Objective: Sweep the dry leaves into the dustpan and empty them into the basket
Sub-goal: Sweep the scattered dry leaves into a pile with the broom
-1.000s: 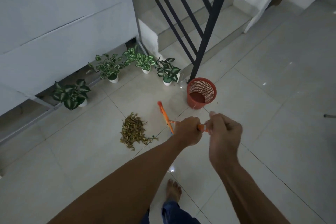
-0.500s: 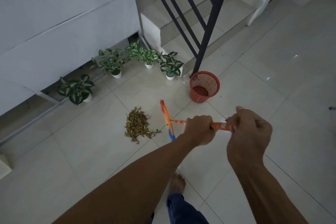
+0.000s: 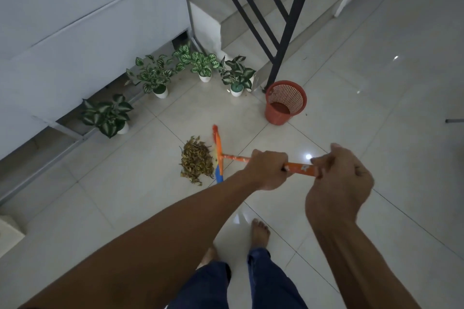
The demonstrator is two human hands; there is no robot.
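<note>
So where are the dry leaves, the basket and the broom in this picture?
dry leaves (image 3: 197,162): head view, middle of the pile.
basket (image 3: 288,96): head view, its meshed inner wall.
broom (image 3: 218,152): head view, orange head beside the pile.

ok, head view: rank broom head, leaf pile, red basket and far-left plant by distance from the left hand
1. Broom head, just left of the left hand.
2. Leaf pile, further left, and red basket, ahead: too close to call.
3. Far-left plant, by the wall.

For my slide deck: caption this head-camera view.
Left hand and right hand grip an orange broom set beside the dry leaves, a red basket beyond.
</note>
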